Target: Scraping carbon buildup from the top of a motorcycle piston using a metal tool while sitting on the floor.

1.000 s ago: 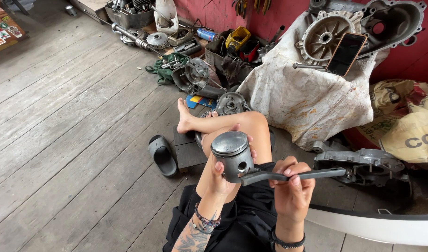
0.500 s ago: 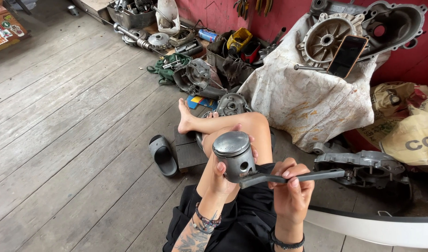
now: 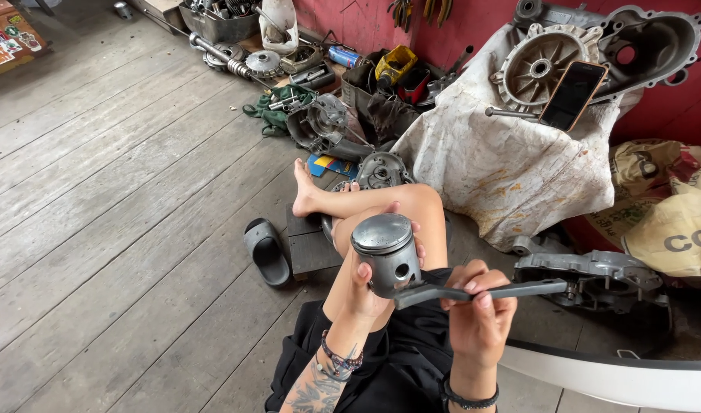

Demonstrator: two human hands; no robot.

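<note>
Gripping a grey piston [image 3: 386,260] upright above the lap, the left hand [image 3: 365,287] wraps its skirt while the right hand [image 3: 476,313] pinches a flat dark tool [image 3: 484,291] whose tip meets the piston's base. Work on it looks unfinished.

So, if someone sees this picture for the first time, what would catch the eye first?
First, the grey metal piston near the middle, held up by the left hand, while the right hand holds a flat dark metal bar against its lower edge. Next, the big grey engine casing at top right, on a stained white cloth, with a dark smartphone leaning on it.
</note>
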